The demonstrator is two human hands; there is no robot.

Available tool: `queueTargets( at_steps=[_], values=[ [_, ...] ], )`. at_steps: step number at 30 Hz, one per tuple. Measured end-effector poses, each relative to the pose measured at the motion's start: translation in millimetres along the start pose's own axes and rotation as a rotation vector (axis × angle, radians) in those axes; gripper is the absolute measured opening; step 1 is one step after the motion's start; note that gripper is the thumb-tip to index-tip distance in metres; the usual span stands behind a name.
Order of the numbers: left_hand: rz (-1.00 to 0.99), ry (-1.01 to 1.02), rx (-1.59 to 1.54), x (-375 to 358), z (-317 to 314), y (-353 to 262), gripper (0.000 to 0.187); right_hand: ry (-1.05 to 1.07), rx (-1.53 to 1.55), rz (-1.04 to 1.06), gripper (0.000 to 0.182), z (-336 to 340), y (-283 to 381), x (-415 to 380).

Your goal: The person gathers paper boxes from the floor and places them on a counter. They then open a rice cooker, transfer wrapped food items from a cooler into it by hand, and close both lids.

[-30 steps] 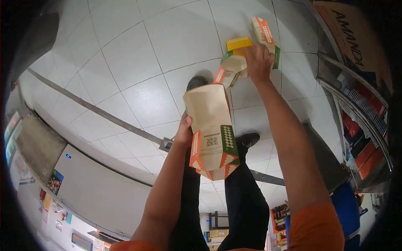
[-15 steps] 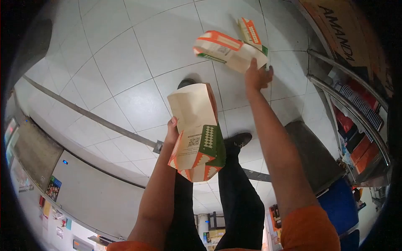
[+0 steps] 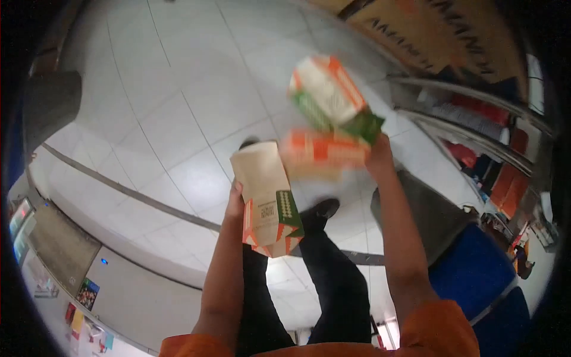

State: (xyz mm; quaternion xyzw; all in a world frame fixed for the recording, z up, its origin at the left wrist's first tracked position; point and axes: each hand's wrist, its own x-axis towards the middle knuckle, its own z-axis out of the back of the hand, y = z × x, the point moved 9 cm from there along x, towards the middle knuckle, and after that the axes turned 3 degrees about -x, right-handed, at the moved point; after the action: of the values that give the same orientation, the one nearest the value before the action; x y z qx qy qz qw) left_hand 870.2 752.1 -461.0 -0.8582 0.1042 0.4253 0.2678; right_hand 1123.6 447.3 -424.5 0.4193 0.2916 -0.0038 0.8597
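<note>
My left hand (image 3: 236, 201) is closed on the left edge of a paper food box (image 3: 262, 205), printed green and orange with a code on its side and a long cream flap up. Another box seems nested beneath it. Out to the right, my right hand (image 3: 380, 157) grips the ends of two more paper boxes, smeared by motion. The upper box (image 3: 331, 98) is white, orange and green and points up and left. The lower box (image 3: 324, 149) lies across, close to the flap in my left hand. My right fingers are partly hidden behind the boxes.
White floor tiles (image 3: 178, 131) lie below, with my dark shoe (image 3: 327, 207) on them. A cardboard carton (image 3: 410, 30) and a metal rack (image 3: 476, 146) with folded items stand at right. Grey (image 3: 416, 208) and blue (image 3: 476, 268) seats are nearer. A grey counter (image 3: 140, 265) is at left.
My right hand has drawn back toward me and now lifts both boxes, one of which was farther off by the floor. The left hand keeps its box. The view has turned somewhat.
</note>
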Motion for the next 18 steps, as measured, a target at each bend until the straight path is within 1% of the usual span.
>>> queueTargets(
  at_steps=[1, 3, 4, 5, 6, 7, 8, 10, 12, 13, 14, 15, 17, 18],
  values=[
    [0.015, 0.031, 0.011, -9.8, -13.9, -5.3, 0.096, 0.195, 0.893, -0.187, 0.032, 10.5, 24.8, -28.4],
    [0.031, 0.11, 0.035, -28.0, -49.0, -21.3, 0.096, 0.222, 0.544, -0.144, 0.033, 68.5, 131.7, -69.4],
    [0.036, 0.143, 0.045, -47.9, -74.2, -34.1, 0.094, 0.269, 0.485, -0.09, 0.031, 89.4, 168.9, -86.0],
    [0.008, 0.19, 0.126, -65.3, -101.2, -50.3, 0.092, 0.337, 0.446, 0.002, 0.029, 106.9, 207.6, -101.1],
    [-0.035, 0.245, 0.21, -77.1, -134.0, -73.3, 0.09, 0.392, 0.382, 0.115, 0.026, 123.9, 248.9, -115.3],
    [0.004, 0.252, 0.267, -90.1, -152.3, -85.0, 0.087, 0.433, 0.315, 0.227, 0.024, 137.0, 288.4, -130.8],
    [-0.041, 0.298, 0.283, -102.8, -174.0, -106.4, 0.087, 0.448, 0.11, 0.44, 0.022, 142.6, 332.3, -145.6],
    [-0.003, 0.302, 0.71, -126.6, -213.8, -133.7, 0.087, 0.415, -0.006, 0.723, 0.023, 147.1, 400.9, -175.2],
    [0.031, 0.467, 0.653, -165.5, -271.0, -159.2, 0.086, 0.496, -0.262, 0.591, 0.032, 138.4, 479.4, -212.7],
    [0.05, 0.535, 0.635, -183.4, -291.8, -169.1, 0.086, 0.52, -0.456, 0.543, 0.036, 129.3, 490.6, -222.5],
    [0.059, 0.588, 0.624, -192.9, -319.2, -172.0, 0.085, 0.545, -0.63, 0.478, 0.041, 137.5, 476.6, -213.6],
    [0.063, 0.633, 0.612, -206.4, -336.1, -179.2, 0.085, 0.479, -0.646, 0.494, 0.041, 146.5, 488.8, -221.9],
    [0.086, 0.701, 0.602, -233.4, -361.9, -188.1, 0.084, 0.42, -0.727, 0.814, 0.043, 154.8, 526.2, -253.9],
    [0.096, 0.727, 0.598, -244.4, -371.2, -191.2, 0.084, 0.379, -0.744, 0.817, 0.043, 165.2, 533.5, -256.3]
  ],
)
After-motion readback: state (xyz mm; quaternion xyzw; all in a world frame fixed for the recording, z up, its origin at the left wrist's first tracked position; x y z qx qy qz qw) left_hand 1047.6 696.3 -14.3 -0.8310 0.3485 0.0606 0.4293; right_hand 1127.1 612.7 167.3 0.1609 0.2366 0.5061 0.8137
